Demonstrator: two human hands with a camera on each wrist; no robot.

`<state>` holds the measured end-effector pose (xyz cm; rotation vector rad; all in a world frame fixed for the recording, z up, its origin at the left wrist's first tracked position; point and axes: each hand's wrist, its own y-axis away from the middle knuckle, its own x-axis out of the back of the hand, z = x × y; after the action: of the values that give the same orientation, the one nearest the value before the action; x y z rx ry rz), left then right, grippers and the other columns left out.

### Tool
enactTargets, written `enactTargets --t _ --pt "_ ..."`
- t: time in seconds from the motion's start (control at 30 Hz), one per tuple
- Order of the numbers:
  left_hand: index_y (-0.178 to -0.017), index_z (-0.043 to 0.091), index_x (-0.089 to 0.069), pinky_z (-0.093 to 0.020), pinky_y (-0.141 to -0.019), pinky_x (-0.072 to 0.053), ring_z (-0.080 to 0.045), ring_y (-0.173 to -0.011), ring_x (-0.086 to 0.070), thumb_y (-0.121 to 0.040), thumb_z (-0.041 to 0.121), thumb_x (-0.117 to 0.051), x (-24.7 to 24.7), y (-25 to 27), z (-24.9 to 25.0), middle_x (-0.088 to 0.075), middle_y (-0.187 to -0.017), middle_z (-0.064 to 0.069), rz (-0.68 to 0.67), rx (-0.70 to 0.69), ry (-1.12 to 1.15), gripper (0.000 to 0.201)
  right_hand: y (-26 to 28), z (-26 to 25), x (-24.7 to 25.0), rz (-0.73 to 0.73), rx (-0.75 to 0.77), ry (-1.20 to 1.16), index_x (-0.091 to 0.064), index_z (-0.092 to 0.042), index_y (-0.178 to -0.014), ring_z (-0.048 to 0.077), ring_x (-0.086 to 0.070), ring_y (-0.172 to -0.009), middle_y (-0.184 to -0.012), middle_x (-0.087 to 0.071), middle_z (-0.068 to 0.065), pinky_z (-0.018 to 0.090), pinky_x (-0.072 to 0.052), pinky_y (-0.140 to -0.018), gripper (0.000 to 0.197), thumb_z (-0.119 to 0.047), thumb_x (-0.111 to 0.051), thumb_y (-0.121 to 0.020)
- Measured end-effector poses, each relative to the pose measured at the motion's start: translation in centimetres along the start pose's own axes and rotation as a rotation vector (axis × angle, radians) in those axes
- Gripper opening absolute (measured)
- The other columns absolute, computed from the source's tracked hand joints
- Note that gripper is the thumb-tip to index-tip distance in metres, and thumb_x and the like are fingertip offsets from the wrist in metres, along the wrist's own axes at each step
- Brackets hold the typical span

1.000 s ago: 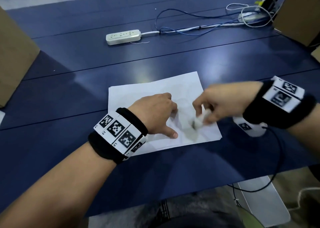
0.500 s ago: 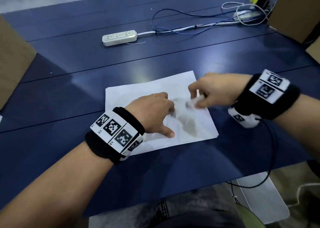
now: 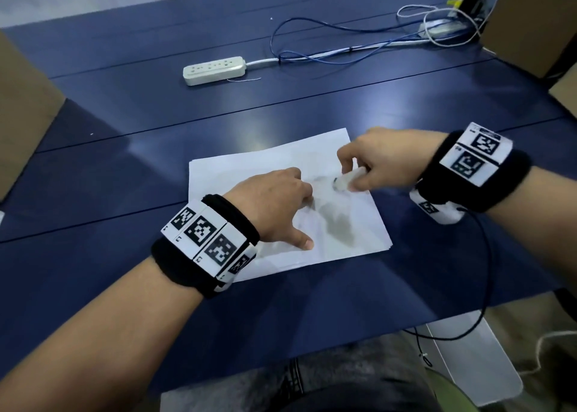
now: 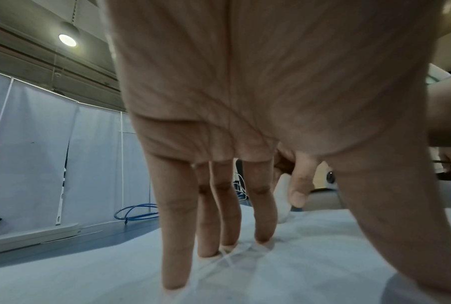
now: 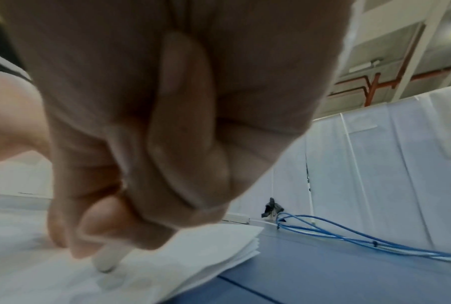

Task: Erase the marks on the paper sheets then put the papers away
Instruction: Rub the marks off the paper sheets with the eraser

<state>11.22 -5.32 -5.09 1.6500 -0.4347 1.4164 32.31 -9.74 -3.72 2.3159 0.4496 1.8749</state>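
White paper sheets (image 3: 268, 168) lie stacked on dark blue table (image 3: 125, 174). Left hand (image 3: 274, 205) presses them with straight spread fingers; right hand (image 3: 384, 161) pinches small white eraser (image 3: 346, 182), tip touching paper. White power strip (image 3: 214, 70), blue cables (image 3: 327, 36), cardboard boxes (image 3: 530, 21) well behind. Wristband marker text unreadable.

- The right hand (image 5: 151, 127) is closed round a white eraser (image 5: 107, 260), whose tip touches the top sheet.
- The stack of paper sheets (image 5: 193, 253) lies on the blue table (image 5: 349, 273), its layered edges showing at the corner.
- Blue cables (image 5: 349, 234) run across the table beyond the stack.
- White curtain panels (image 5: 388, 164) stand behind.
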Motion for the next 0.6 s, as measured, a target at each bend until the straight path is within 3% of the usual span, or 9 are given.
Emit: enactTargets --t 0.07,0.13,0.2,0.27,0.37,0.43,0.5,0.6 --pt "-0.123 0.028 -0.057 -0.040 -0.083 -0.051 -0.017 -0.100 -0.055 -0.070 0.066 -0.073 0.0 0.0 0.0 -0.046 -0.112 0.008 0.000 0.003 -0.003 0.067 1.0 -0.5 -0.2 -0.041 0.051 -0.035 -0.063 -0.022 -0.090 0.002 -0.056 -0.065 -0.058 -0.059 -0.008 0.025 -0.050 -0.063 0.015 -0.029 -0.071 -0.080" --pt "-0.122 0.027 -0.057 -0.039 -0.082 -0.051 -0.017 -0.098 -0.055 -0.070 0.066 -0.073 0.0 0.0 0.0 -0.046 -0.112 0.008 0.002 0.003 -0.002 0.067 2.5 -1.3 -0.7 -0.192 0.131 -0.079 -0.065 -0.022 -0.087 0.002 -0.051 -0.054 -0.057 -0.059 -0.003 0.013 -0.038 -0.049 0.015 -0.025 -0.075 -0.076" --pt "-0.121 0.027 -0.057 -0.037 -0.080 -0.051 -0.016 -0.096 -0.055 -0.070 0.066 -0.074 -0.1 -0.1 0.0 -0.046 -0.112 0.009 0.004 0.004 -0.001 0.066 3.3 -1.9 -1.0 -0.298 0.173 -0.100 -0.065 -0.024 -0.085 0.007 -0.049 -0.052 -0.059 -0.060 0.001 0.016 -0.036 -0.047 0.016 -0.025 -0.076 -0.074" --pt "-0.121 0.028 -0.057 -0.037 -0.081 -0.051 -0.016 -0.097 -0.055 -0.070 0.066 -0.074 -0.1 -0.2 -0.1 -0.046 -0.111 0.008 0.004 0.001 -0.007 0.066 2.3 -1.5 -0.8 -0.226 0.150 -0.064 -0.066 -0.027 -0.088 0.007 -0.050 -0.053 -0.059 -0.060 -0.002 0.019 -0.041 -0.052 0.017 -0.031 -0.076 -0.076" --pt "-0.121 0.030 -0.057 -0.034 -0.080 -0.048 -0.016 -0.098 -0.054 -0.070 0.066 -0.073 0.0 -0.2 -0.1 -0.044 -0.110 0.009 0.005 -0.008 -0.008 0.065 0.1 -0.2 -0.1 -0.025 0.060 -0.020 -0.064 -0.026 -0.094 0.009 -0.056 -0.067 -0.063 -0.059 -0.010 0.033 -0.051 -0.067 0.018 -0.035 -0.072 -0.081" --pt "-0.120 0.030 -0.057 -0.033 -0.078 -0.047 -0.015 -0.095 -0.053 -0.069 0.066 -0.074 0.1 -0.2 0.0 -0.044 -0.109 0.010 0.012 -0.007 -0.004 0.065 -0.2 0.1 -0.1 0.012 0.057 -0.021 -0.061 -0.025 -0.090 0.012 -0.056 -0.069 -0.062 -0.059 -0.009 0.034 -0.051 -0.067 0.015 -0.033 -0.070 -0.082" --pt "-0.121 0.029 -0.057 -0.035 -0.081 -0.049 -0.016 -0.095 -0.054 -0.069 0.066 -0.074 0.1 -0.1 0.0 -0.046 -0.110 0.009 0.012 -0.001 -0.001 0.065 0.9 -0.4 -0.5 -0.091 0.101 -0.057 -0.061 -0.024 -0.087 0.006 -0.054 -0.060 -0.061 -0.060 -0.004 0.030 -0.049 -0.061 0.016 -0.032 -0.072 -0.079" --pt "-0.121 0.027 -0.056 -0.038 -0.081 -0.051 -0.017 -0.095 -0.055 -0.070 0.066 -0.074 0.0 -0.1 -0.1 -0.047 -0.111 0.007 0.007 -0.003 -0.004 0.066 2.9 -1.5 -1.1 -0.345 0.166 -0.142 -0.063 -0.024 -0.087 0.009 -0.048 -0.050 -0.061 -0.061 0.003 0.028 -0.042 -0.052 0.020 -0.032 -0.076 -0.075"
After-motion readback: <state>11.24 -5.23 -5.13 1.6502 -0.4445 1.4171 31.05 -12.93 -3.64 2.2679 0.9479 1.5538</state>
